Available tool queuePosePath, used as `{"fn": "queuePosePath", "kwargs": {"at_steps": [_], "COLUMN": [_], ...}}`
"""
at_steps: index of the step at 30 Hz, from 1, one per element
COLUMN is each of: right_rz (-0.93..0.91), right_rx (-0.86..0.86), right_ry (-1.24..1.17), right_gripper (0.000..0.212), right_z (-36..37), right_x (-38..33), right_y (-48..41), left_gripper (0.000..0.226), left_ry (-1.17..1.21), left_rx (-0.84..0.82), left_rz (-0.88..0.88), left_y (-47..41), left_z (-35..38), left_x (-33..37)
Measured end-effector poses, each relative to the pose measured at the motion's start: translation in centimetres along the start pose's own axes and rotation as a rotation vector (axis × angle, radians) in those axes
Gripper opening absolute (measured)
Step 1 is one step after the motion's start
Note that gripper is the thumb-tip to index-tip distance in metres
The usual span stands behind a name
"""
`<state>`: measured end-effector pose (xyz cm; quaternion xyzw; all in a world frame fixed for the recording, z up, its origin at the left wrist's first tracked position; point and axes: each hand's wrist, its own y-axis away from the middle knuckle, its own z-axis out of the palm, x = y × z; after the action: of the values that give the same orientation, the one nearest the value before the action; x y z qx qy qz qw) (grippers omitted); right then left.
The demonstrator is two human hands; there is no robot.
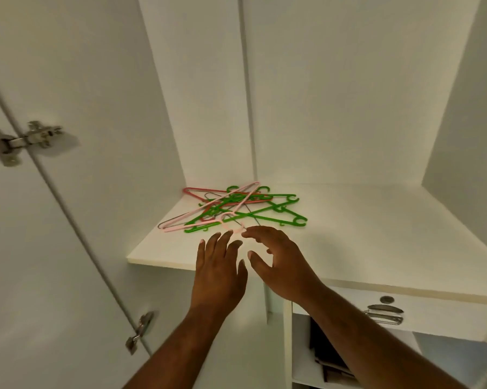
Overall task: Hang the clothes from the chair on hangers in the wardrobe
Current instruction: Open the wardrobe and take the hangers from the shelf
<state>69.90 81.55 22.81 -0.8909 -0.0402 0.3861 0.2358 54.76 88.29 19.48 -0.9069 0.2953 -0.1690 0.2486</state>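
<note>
White wardrobe shelf (349, 234) holds tangled hangers (236, 209); left hand (219, 273) and right hand (278, 265), both spread and empty, reach for the pink hook nearest, likely to free one.

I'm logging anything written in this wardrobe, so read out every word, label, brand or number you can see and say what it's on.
None: no readable text anywhere.
Hangers: plain plastic, no visible marking.
Drawer with its handle: no label or number.
Door hinge: any stamp is too small to tell.
Dark items under the shelf: too dim to read.
</note>
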Motion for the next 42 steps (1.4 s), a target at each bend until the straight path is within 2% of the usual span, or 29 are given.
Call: {"fn": "queuePosePath", "kwargs": {"at_steps": [6, 13, 16, 18, 25, 31, 35, 37, 39, 40, 42], "right_rz": [0.108, 0.196, 0.184, 0.159, 0.096, 0.189, 0.161, 0.026, -0.047, -0.03, 0.073], "right_rx": [-0.008, -0.022, 0.032, 0.063, 0.152, 0.216, 0.255, 0.349, 0.357, 0.295, 0.089], "right_ry": [0.011, 0.076, 0.117, 0.129, 0.115, -0.08, -0.139, 0.066, 0.418, 0.543, 0.604], "right_gripper": [0.036, 0.034, 0.034, 0.035, 0.035, 0.033, 0.035, 0.038, 0.055, 0.063, 0.065], "right_z": [1.1, 4.2, 5.4, 6.1, 6.3, 5.8, 5.1, 4.2, 3.0, 2.3, 1.3], "right_x": [6.3, 13.3, 14.9, 15.7, 16.6, 15.9, 15.0, 14.9, 15.7, 16.4, 18.0], "right_y": [-4.0, -10.8, -13.1, -13.9, -13.9, -14.9, -16.1, -16.7, -17.6, -18.2, -19.0], "left_gripper": [0.044, 0.062, 0.057, 0.05, 0.021, 0.008, 0.006, 0.009, 0.009, 0.009, 0.01], "left_ry": [0.036, 0.036, 0.005, 0.021, -0.008, -0.014, -0.027, 0.017, 0.082, 0.112, 0.171], "left_rx": [-0.09, -0.243, -0.341, -0.35, -0.203, 0.08, 0.203, 0.248, 0.274, 0.271, 0.25], "left_rz": [-0.017, -0.1, -0.09, -0.076, 0.007, 0.127, 0.039, -0.012, -0.022, -0.026, -0.057], "left_y": [-4.9, -12.5, -15.5, -17.1, -18.8, -21.0, -23.1, -23.7, -24.1, -24.2, -24.5], "left_z": [5.8, 11.0, 12.7, 13.4, 14.5, 11.9, 9.0, 7.9, 7.1, 6.8, 6.7], "left_x": [-2.5, -10.8, -13.7, -14.6, -14.7, -14.3, -13.7, -13.1, -12.4, -11.9, -10.9]}}
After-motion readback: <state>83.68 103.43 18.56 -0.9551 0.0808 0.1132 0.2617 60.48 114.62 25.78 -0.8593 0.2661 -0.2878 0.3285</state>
